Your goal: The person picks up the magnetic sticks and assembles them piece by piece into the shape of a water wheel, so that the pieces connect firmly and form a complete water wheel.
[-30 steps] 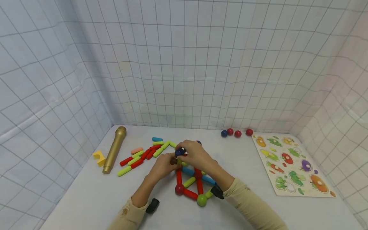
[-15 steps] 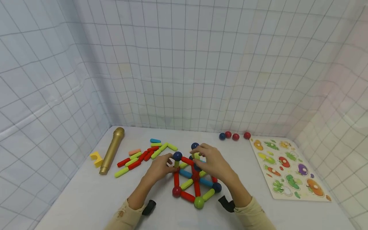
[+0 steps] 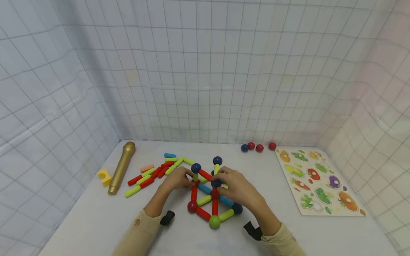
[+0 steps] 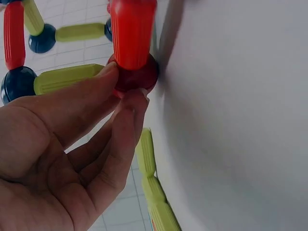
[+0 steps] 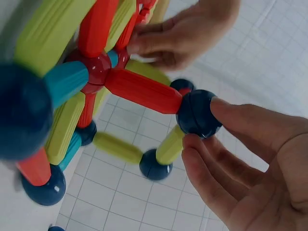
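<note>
A structure of magnetic rods and balls stands mid-table. With thumb and fingertips, my left hand point(image 3: 179, 179) pinches a dark red ball point(image 4: 138, 79) low on its far-left corner. Above that ball a short green rod point(image 4: 65, 78) carries a dark blue ball point(image 3: 196, 168). My right hand point(image 3: 237, 185) holds another dark blue ball point(image 5: 198, 113) between thumb and fingers, on top of a red rod point(image 5: 144, 91) rising from the central red ball point(image 5: 91, 71). A red rod point(image 3: 205, 174) spans the two raised blue balls. A third raised blue ball point(image 3: 217, 161) tops a green rod behind.
Loose green, red, blue and orange rods point(image 3: 148, 182) lie to the left. Beyond them are a gold toy microphone point(image 3: 121, 169) and a yellow block point(image 3: 104, 177). Several loose balls point(image 3: 259, 148) sit at the back, near a vegetable puzzle board point(image 3: 320, 181) on the right.
My right hand has moved from the left-hand raised blue ball rightward to the one over the centre. My left hand has lowered to the red ball. The head view has shifted slightly.
</note>
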Motion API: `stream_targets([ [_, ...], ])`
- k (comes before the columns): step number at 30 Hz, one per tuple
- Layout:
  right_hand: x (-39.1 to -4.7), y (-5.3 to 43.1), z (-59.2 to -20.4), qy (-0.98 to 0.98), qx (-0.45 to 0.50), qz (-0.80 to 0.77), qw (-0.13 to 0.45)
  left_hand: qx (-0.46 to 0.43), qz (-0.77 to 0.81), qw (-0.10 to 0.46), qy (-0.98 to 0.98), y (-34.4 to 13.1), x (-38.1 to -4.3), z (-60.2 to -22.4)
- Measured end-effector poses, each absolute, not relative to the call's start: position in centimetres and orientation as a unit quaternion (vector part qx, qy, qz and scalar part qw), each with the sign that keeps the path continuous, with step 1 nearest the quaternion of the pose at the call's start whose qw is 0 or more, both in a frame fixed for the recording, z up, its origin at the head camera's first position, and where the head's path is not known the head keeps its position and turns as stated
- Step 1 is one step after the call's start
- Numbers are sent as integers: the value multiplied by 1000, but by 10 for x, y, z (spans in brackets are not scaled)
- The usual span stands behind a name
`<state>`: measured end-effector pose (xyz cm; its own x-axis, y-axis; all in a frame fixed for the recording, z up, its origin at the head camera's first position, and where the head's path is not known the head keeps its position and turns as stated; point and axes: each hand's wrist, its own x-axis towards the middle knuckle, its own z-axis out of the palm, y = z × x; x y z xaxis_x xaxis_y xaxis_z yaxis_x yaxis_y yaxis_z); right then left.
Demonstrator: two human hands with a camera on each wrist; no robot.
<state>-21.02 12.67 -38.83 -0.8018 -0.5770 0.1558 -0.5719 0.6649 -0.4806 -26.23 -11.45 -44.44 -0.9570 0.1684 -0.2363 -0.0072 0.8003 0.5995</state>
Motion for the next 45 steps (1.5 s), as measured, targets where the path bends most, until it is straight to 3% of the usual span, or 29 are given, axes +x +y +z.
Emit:
stream_targets([
  [8, -210, 125, -389, 916, -306, -260, -19, 123, 293, 134, 939, -87, -292, -446],
  [14, -209, 127, -390, 918, -293, -267, -17, 113, 312, 151, 931, -89, -293, -444],
  [23, -210, 130, -386, 924, -276, -266, 6, 92, 150, 17, 984, -110, -323, -440],
  [32, -209, 130, -385, 921, -275, -275, 10, 99, 65, 37, 992, -115, -340, -453],
  [36, -210, 130, -385, 921, -275, -275, 7, 81, 142, 23, 986, -119, -329, -448],
  [41, -210, 130, -385, 921, -276, -276, 9, 67, 350, -2, 934, -122, -290, -433],
  [45, -210, 129, -387, 923, -272, -270, 12, 89, 522, 36, 848, -118, -254, -424],
])
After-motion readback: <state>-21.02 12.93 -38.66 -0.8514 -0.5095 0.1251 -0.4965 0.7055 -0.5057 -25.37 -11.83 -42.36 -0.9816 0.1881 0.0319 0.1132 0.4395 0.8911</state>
